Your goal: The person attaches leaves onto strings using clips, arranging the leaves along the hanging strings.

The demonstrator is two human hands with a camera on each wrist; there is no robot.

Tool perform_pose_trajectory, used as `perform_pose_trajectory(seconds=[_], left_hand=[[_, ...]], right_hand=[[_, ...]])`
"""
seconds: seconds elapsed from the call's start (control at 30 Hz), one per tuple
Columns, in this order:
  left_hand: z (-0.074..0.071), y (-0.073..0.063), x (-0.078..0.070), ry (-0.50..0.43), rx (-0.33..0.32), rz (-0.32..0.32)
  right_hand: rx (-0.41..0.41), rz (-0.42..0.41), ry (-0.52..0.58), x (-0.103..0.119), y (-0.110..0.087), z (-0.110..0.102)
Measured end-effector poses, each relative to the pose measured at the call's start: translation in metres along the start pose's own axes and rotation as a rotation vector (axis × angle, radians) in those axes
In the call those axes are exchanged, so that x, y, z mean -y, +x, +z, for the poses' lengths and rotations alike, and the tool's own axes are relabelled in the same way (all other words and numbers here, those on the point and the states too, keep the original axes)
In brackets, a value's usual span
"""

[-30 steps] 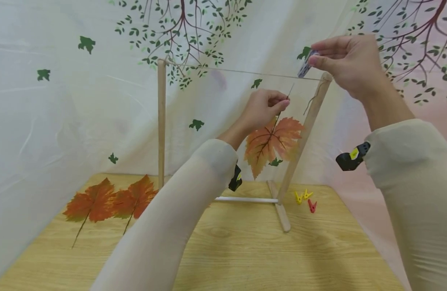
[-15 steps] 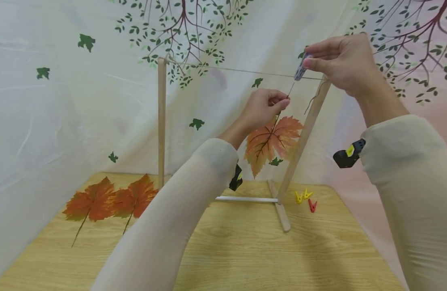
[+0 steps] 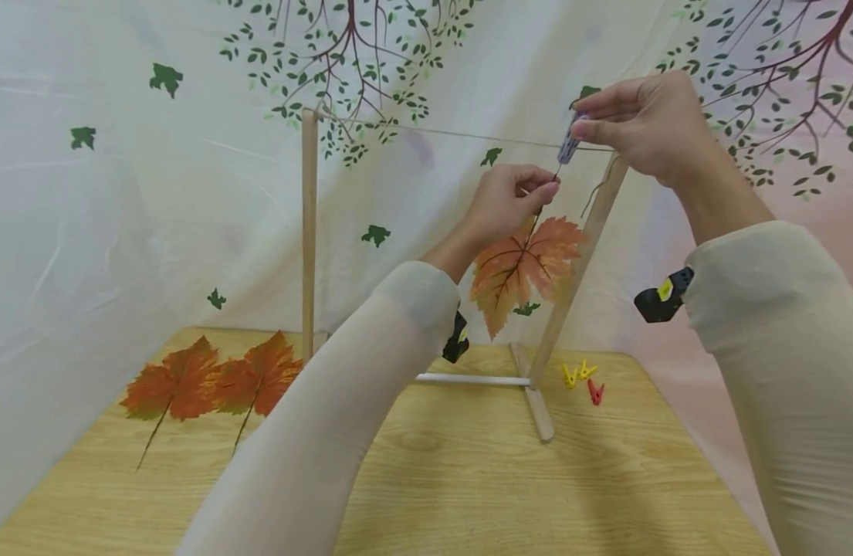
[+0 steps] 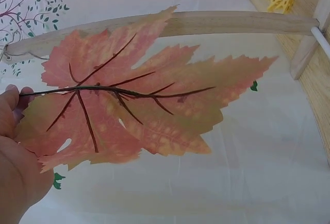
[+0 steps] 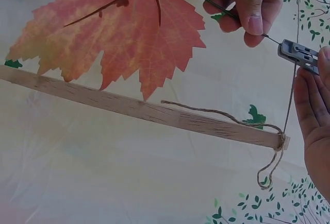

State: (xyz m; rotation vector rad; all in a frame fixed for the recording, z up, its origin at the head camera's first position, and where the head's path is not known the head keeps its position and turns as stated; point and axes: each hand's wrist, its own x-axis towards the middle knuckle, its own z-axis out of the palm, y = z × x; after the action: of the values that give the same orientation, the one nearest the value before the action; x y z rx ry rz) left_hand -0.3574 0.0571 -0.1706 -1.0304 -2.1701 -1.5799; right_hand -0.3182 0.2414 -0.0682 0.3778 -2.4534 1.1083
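My left hand [image 3: 506, 202] pinches the stem of an orange-red artificial maple leaf [image 4: 134, 100], which hangs blade-down below the fingers. A thin stem end [image 5: 271, 39] sticks up past the fingertips. Between thumb and fingers my right hand [image 3: 651, 127] holds a grey clothespin [image 5: 299, 55] by its upper end, tilted over the string [image 3: 468, 137]. In the right wrist view the clothespin overlaps the string, and its lower tip is right at the stem end. Both hands are close together near the right end of the string.
A wooden frame with a left post [image 3: 309, 232] and a right post [image 3: 586, 255] carries the string. Two more maple leaves [image 3: 179, 382] lie on the wooden table [image 3: 468, 479] at left. Yellow clothespins [image 3: 570, 377] and a red clothespin [image 3: 596, 392] lie right of the frame.
My right hand has moved left and down, bringing the clothespin over the string to the stem end. My left hand has shifted slightly right and up with the leaf.
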Motion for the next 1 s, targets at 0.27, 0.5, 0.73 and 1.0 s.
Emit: perform_pose_trajectory(seconds=[0.27,0.5,0.73,1.0], left_hand=[[0.003,0.0,0.001,-0.053,-0.02,-0.031],[0.006,-0.001,0.001,-0.06,-0.033,-0.055],[0.012,0.0,0.002,-0.144,-0.056,-0.063],[0.018,-0.001,0.003,-0.137,-0.063,-0.078]], right_hand=[[0.01,-0.006,-0.031,0.0,0.0,0.0],[0.035,0.015,-0.066,-0.001,0.0,0.0],[0.048,0.018,-0.088,-0.002,0.001,0.0],[0.056,0.028,-0.114,-0.002,0.001,0.002]])
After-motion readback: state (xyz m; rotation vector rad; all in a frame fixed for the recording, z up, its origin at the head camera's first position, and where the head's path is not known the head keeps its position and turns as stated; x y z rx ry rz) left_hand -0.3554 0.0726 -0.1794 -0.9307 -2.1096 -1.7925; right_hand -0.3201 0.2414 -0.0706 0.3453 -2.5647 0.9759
